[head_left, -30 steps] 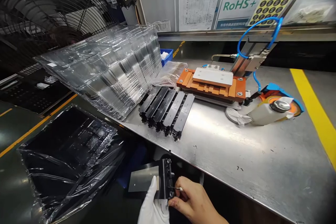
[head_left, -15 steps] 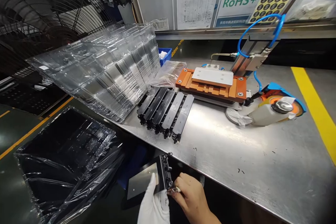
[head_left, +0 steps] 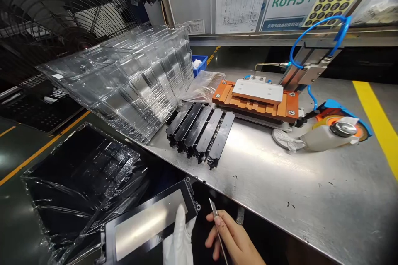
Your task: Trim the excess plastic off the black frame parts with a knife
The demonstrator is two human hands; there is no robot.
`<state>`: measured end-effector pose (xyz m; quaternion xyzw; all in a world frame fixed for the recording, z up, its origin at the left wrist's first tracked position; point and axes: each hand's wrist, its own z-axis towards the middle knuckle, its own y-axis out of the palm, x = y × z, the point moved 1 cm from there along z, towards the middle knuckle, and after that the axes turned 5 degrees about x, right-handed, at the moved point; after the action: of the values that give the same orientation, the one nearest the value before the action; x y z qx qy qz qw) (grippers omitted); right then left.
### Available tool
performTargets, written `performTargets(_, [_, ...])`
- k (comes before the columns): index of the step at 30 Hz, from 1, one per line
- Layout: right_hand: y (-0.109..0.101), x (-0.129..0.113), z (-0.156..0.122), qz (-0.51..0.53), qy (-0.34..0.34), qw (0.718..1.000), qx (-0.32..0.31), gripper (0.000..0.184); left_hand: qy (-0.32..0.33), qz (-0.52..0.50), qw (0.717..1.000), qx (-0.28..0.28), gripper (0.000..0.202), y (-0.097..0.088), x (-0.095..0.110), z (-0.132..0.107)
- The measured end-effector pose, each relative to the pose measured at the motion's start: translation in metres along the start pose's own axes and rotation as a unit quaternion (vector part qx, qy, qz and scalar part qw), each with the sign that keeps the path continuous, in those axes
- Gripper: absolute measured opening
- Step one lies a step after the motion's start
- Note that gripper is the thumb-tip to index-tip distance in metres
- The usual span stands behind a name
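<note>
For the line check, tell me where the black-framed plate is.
In the head view, the black-framed plate sits low in the frame, in the white-gloved left hand, just below the steel table's front edge and right of the plastic-wrapped black stack.

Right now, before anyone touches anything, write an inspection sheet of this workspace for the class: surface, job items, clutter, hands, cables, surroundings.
surface: stainless steel table with scattered dark specks.
job items: black-framed panel with a silver face, held in front of the table edge; five black bars lying side by side on the table.
clutter: crumpled clear plastic bag; white cloth beside a bottle.
hands: gloved left hand holds the panel; bare right hand pinches a slim metal tool.
cables: blue tubing above an orange fixture.
surroundings: stacked clear trays, plastic-wrapped black trays, caged fan, RoHS+ sign.
</note>
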<state>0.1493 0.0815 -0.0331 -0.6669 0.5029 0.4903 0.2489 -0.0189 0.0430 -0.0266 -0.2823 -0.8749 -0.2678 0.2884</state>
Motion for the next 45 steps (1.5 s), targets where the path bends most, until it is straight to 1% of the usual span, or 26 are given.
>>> performTargets(1, [0.003,-0.003,0.000,0.011,0.024,1.000,-0.015,0.059,0.006,0.012,1.000,0.011,0.036,0.000,-0.002,-0.001])
performTargets(3, [0.008,-0.008,0.000,0.008,0.049,0.998,-0.032,0.065,0.030,0.038,0.998,0.042,0.042,0.001,-0.009,-0.005])
performTargets(5, [0.012,-0.012,0.001,-0.004,0.059,0.998,-0.033,0.070,0.051,0.057,0.995,0.065,0.045,0.006,-0.017,-0.008])
performTargets(7, [0.013,-0.015,0.002,-0.009,0.061,0.998,-0.030,0.072,0.068,0.066,0.993,0.075,0.046,0.010,-0.022,-0.011])
performTargets(9, [0.013,-0.016,0.002,-0.012,0.060,0.998,-0.030,0.073,0.094,0.104,0.986,0.093,0.053,0.011,-0.022,-0.012])
performTargets(12, [0.012,-0.015,0.002,-0.007,0.056,0.998,-0.038,0.069,0.121,0.175,0.968,0.132,0.063,0.004,-0.018,-0.010])
performTargets(15, [0.012,-0.012,0.003,-0.004,0.048,0.998,-0.051,0.064,0.102,0.183,0.969,0.129,0.068,-0.002,-0.016,-0.008])
performTargets(18, [0.013,-0.012,0.004,-0.013,0.043,0.997,-0.062,0.062,0.093,0.179,0.972,0.122,0.066,0.000,-0.020,-0.007])
performTargets(23, [0.004,-0.015,0.006,-0.014,0.064,0.997,-0.048,0.068,0.143,0.129,0.971,0.142,0.062,0.013,-0.028,-0.003])
performTargets(26, [-0.004,-0.015,0.007,-0.022,0.072,0.996,-0.041,0.065,0.160,0.130,0.968,0.144,0.057,0.015,-0.031,0.001])
performTargets(28, [-0.009,-0.013,0.008,-0.032,0.075,0.996,-0.043,0.063,0.187,0.167,0.957,0.147,0.057,0.012,-0.030,0.003])
performTargets(29, [-0.012,-0.012,0.009,-0.040,0.074,0.996,-0.042,0.062,0.212,0.196,0.946,0.150,0.057,0.009,-0.029,0.004])
performTargets(31, [-0.016,-0.011,0.011,-0.055,0.068,0.996,-0.033,0.059,0.264,0.263,0.914,0.162,0.057,0.004,-0.025,0.006])
performTargets(32, [-0.018,-0.010,0.012,-0.063,0.064,0.996,-0.028,0.057,0.277,0.290,0.900,0.170,0.056,0.001,-0.023,0.007])
performTargets(33, [-0.020,-0.009,0.014,-0.070,0.058,0.996,-0.023,0.055,0.281,0.306,0.892,0.177,0.054,-0.001,-0.022,0.009])
performTargets(35, [-0.023,-0.009,0.018,-0.081,0.046,0.995,-0.020,0.052,0.275,0.313,0.890,0.183,0.050,-0.004,-0.018,0.012])
performTargets(37, [-0.024,-0.007,0.022,-0.099,0.034,0.994,-0.019,0.049,0.274,0.305,0.896,0.170,0.047,-0.005,-0.014,0.014])
performTargets(40, [-0.023,-0.005,0.028,-0.150,0.013,0.988,-0.021,0.043,0.280,0.309,0.897,0.145,0.042,-0.003,-0.008,0.016])
performTargets(45, [-0.014,-0.003,0.038,-0.238,-0.044,0.970,-0.025,0.034,0.230,0.322,0.907,0.142,0.038,0.001,0.001,0.019])
